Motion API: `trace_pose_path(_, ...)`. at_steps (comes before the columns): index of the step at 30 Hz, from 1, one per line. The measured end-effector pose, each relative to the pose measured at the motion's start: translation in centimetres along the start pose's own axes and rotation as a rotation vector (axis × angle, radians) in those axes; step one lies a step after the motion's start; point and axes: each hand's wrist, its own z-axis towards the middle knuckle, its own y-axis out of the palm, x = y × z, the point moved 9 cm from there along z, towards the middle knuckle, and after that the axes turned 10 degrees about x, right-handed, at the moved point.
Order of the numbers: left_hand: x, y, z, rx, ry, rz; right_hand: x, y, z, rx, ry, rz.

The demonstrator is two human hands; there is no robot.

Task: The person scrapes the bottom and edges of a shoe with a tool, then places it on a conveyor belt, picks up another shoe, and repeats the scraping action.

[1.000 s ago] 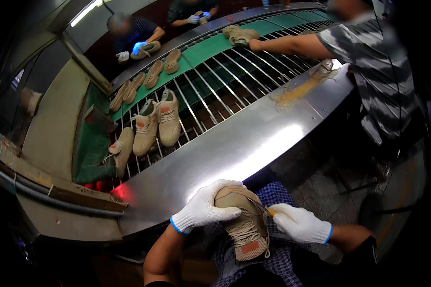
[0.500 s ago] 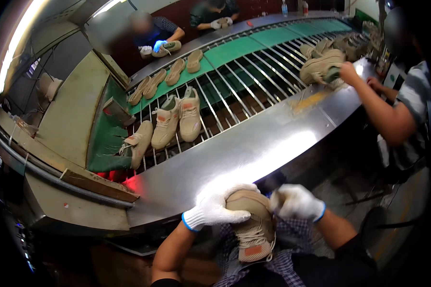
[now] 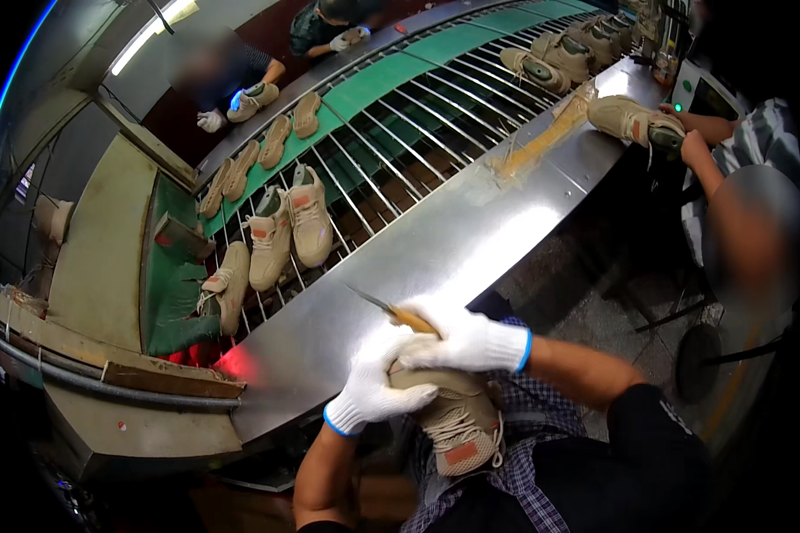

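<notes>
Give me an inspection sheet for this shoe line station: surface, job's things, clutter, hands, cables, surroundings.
Surface: curved steel counter, shiny, with a yellowish smear toward the far right.
Job's things: tan shoe on the person's lap, toe toward the counter; thin pointed tool with a yellow handle.
Clutter: tan shoes on the rod conveyor, a pair side by side, loose soles beyond.
Hands: left hand in a white glove grips the shoe's toe; right hand, gloved, holds the tool over it.
Cables: nothing seen.
Surroundings: a co-worker's hands press another shoe on the counter at right; two more people across the conveyor; red glow under the counter edge.
</notes>
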Motion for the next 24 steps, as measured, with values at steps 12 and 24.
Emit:
trace_pose_path(12, -2.0, -0.8, -0.8, 0.195, 0.089, -0.071, 9.0, -4.2, -3.1, 0.138, 0.210, -0.258)
trace_pose_path(24, -4.0, 1.5, -2.0, 0.539, 0.263, -0.386, 1.1, -1.4, -0.5, -0.123, -0.027, -0.147)
